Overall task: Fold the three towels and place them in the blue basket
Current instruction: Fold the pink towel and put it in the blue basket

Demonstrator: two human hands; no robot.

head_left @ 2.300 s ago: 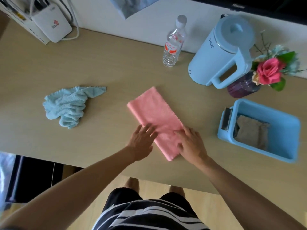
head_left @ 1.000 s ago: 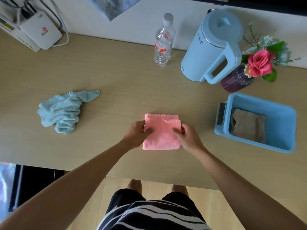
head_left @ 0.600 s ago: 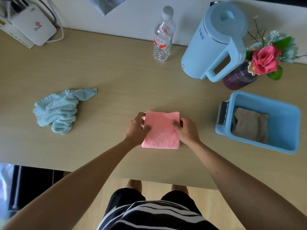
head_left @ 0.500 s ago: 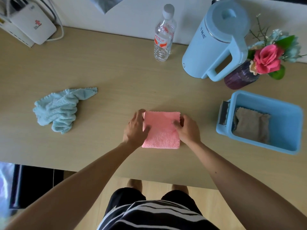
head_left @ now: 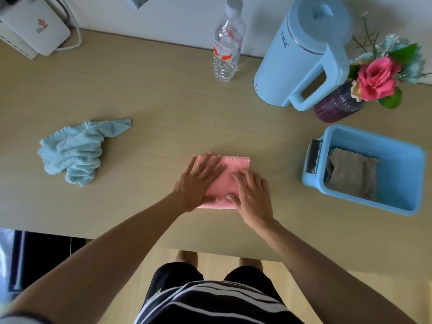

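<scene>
While pressing pink towel (head_left: 230,183) | left hand (head_left: 198,181) flat, open | right hand (head_left: 253,195) flat, open

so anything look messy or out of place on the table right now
Only the light blue towel, lying crumpled at the table's left, not yet folded. Nothing looks spilled or damaged; the bottle and kettle stand upright.

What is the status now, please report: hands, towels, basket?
Left hand and right hand flat on folded pink towel. Brown towel in blue basket. Light blue towel crumpled, unfolded. Path to basket clear.
</scene>
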